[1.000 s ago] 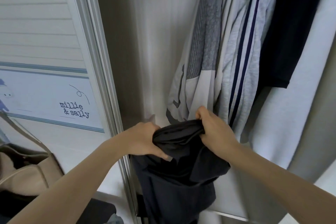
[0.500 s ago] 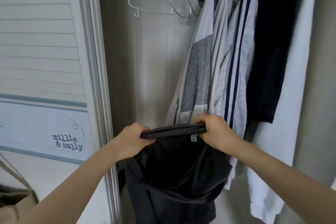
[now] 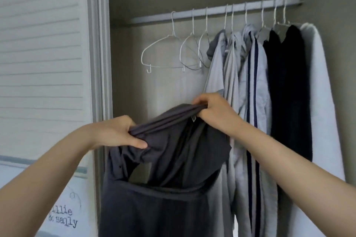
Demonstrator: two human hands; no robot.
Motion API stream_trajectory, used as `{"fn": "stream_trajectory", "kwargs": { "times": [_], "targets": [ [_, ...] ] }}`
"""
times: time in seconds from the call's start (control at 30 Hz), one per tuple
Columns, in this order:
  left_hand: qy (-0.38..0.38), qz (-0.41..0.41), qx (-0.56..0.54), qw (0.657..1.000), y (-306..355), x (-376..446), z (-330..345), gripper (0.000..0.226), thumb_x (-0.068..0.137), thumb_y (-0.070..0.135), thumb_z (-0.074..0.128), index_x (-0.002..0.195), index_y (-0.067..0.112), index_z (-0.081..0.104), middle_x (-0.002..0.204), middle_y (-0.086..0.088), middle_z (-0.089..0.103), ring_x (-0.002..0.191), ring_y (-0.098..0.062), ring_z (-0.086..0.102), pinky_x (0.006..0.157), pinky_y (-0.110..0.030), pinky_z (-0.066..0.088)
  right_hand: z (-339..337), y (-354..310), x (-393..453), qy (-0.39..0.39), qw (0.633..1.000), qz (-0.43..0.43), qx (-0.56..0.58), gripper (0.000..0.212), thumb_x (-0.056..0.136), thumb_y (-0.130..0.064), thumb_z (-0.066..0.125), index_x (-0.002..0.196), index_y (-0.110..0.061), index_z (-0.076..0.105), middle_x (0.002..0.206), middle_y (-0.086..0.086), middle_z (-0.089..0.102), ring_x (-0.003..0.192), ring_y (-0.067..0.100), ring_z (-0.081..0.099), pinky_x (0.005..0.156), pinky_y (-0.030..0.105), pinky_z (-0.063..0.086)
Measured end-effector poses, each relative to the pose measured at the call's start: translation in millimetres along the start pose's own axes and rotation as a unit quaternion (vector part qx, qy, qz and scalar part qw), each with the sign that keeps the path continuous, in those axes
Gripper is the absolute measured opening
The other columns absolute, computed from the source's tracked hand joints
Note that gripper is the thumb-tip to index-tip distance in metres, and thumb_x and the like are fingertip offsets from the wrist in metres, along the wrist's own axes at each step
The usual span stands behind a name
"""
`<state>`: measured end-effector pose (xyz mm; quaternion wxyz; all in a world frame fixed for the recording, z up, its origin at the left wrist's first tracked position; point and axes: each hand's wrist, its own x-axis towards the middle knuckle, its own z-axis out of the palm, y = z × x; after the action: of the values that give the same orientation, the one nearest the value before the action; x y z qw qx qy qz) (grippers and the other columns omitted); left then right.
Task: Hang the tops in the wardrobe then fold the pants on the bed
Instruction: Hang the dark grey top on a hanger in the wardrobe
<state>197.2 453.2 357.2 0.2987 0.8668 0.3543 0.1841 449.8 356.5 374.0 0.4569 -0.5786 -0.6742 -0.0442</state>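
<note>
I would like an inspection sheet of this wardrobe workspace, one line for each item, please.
Surface: wardrobe rail runs across the top; no table or bed in view.
Job's things: dark grey top held up below the rail; three empty white hangers hang at the rail's left part; tops already hung fill the right part.
Clutter: nothing seen.
Grippers: left hand and right hand each grip the bunched upper edge of the dark grey top with curled fingers.
Cables: nothing seen.
Surroundings: slatted sliding door on the left, with a printed panel lower down.
</note>
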Motion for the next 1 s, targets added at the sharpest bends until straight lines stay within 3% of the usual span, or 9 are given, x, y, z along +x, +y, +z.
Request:
{"fn": "stream_trajectory", "kwargs": {
  "times": [0.1,0.2,0.27,0.4,0.47,0.6,0.73,0.83,1.0],
  "targets": [
    [0.087,-0.026,-0.089,0.992,5.1,5.1,-20.4,0.024,0.079,0.037,0.076,0.089,0.015,0.08,0.091,-0.009,0.077,0.087,-0.025,0.074,0.066,-0.026,0.056,-16.6,-9.3,28.1,-0.024,0.999,-0.025,-0.029,0.024,0.078,0.0,0.06,0.088,-0.019,0.069,0.088,-0.003,0.068,0.089,0.011,0.062,0.074,0.012,0.044],
    [0.104,-0.075,-0.255,0.958,17.0,11.5,-38.3,0.03,0.071,0.028,0.077,0.092,0.005,0.079,0.101,-0.018,0.074,0.088,-0.031,0.074,0.063,-0.036,0.06,-42.6,-23.0,48.4,-0.211,0.976,-0.002,0.049,0.025,0.081,-0.016,0.072,0.106,-0.017,0.068,0.1,0.0,0.072,0.093,0.012,0.067,0.082,0.021,0.052],
    [0.118,-0.114,-0.299,0.94,27.0,16.7,-47.8,0.025,0.074,0.023,0.074,0.089,0.004,0.078,0.098,-0.017,0.075,0.08,-0.029,0.074,0.058,-0.037,0.06,-62.5,-33.1,66.9,-0.253,0.958,0.013,0.138,0.034,0.084,-0.028,0.072,0.116,-0.02,0.064,0.106,0.002,0.071,0.091,0.015,0.069,0.081,0.025,0.056],
    [0.137,-0.156,-0.305,0.93,39.5,32.3,-55.2,0.02,0.087,0.019,0.064,0.087,0.001,0.073,0.093,-0.018,0.075,0.07,-0.029,0.073,0.061,-0.037,0.059,-75.5,-48.1,121.7,0.067,0.982,0.005,0.176,0.009,0.088,-0.019,0.061,0.089,-0.011,0.058,0.083,0.007,0.055,0.068,0.017,0.054,0.055,0.025,0.05],
    [0.144,-0.166,-0.296,0.93,42.8,39.2,-53.3,0.021,0.09,0.02,0.063,0.092,0.002,0.071,0.091,-0.017,0.075,0.073,-0.028,0.072,0.067,-0.036,0.056,-74.3,-47.9,153.1,0.195,0.977,0.007,0.084,0.009,0.088,-0.014,0.05,0.079,-0.013,0.049,0.085,0.009,0.052,0.08,0.024,0.056,0.064,0.031,0.053],
    [0.163,-0.153,-0.307,0.925,45.9,50.7,-44.3,0.021,0.092,0.022,0.062,0.098,0.004,0.069,0.087,-0.015,0.075,0.075,-0.027,0.069,0.066,-0.035,0.054,-68.0,-44.5,189.6,0.146,0.985,0.085,-0.045,0.023,0.095,-0.028,0.042,0.107,-0.009,0.051,0.12,0.015,0.054,0.115,0.036,0.055,0.083,0.031,0.046],
    [0.194,-0.102,-0.344,0.913,45.2,59.0,-31.9,0.02,0.09,0.019,0.065,0.103,0.003,0.07,0.094,-0.017,0.075,0.076,-0.028,0.07,0.065,-0.035,0.056,-68.2,-42.4,199.0,0.068,0.984,0.131,-0.096,0.037,0.099,-0.02,0.036,0.124,0.003,0.051,0.122,0.02,0.05,0.103,0.036,0.055,0.079,0.035,0.049],
    [0.231,-0.053,-0.327,0.915,42.2,63.3,-27.5,0.02,0.091,0.015,0.066,0.102,0.0,0.071,0.093,-0.018,0.075,0.074,-0.027,0.073,0.06,-0.032,0.058,-64.8,-34.7,203.8,0.073,0.985,0.157,0.013,0.018,0.099,-0.015,0.035,0.102,-0.003,0.049,0.089,0.012,0.044,0.067,0.023,0.042,0.095,0.04,0.048],
    [0.251,-0.03,-0.271,0.929,38.0,64.3,-25.3,0.017,0.091,0.015,0.067,0.1,0.002,0.072,0.091,-0.013,0.076,0.082,-0.025,0.074,0.068,-0.03,0.057,-59.7,-31.8,205.5,0.091,0.966,0.153,0.187,0.042,0.099,-0.011,0.029,0.138,0.003,0.04,0.13,0.019,0.049,0.097,0.019,0.04,0.085,0.035,0.043]
  ]
}}
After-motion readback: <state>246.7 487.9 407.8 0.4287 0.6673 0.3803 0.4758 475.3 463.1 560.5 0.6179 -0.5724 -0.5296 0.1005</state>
